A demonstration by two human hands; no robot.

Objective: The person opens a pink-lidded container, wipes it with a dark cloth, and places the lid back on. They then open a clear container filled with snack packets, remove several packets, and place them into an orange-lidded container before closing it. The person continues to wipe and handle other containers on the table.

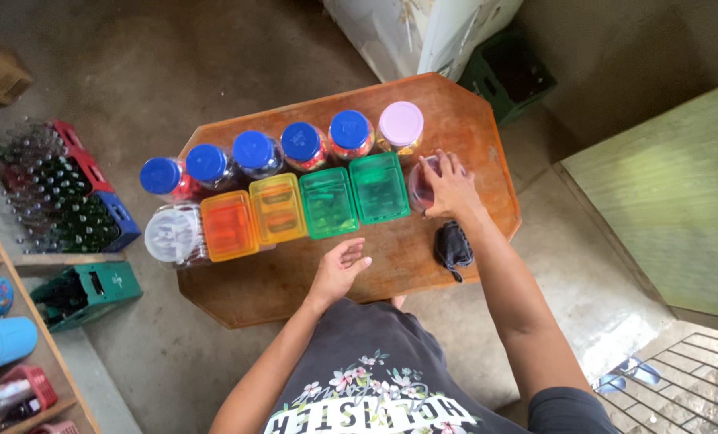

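On a brown wooden table (423, 265) stand two rows of jars. The far row has several round jars with blue lids (253, 149) and one with a pale pink lid (400, 123). The near row has a clear-lidded round jar (171, 234), an orange box (229, 226), a yellow box (278, 209) and two green boxes (327, 202). My right hand (449, 188) rests on top of a pinkish jar (417, 190) at the right end of the near row. My left hand (339, 267) hovers open, palm up, over the table just below the green boxes.
A small black pouch (454, 245) lies on the table by my right forearm. Crates of bottles (61, 189) and a green crate (85, 291) stand on the floor at left. A wooden shelf with blue cups (5, 341) runs along the left edge. A dark green crate (507, 76) sits beyond the table.
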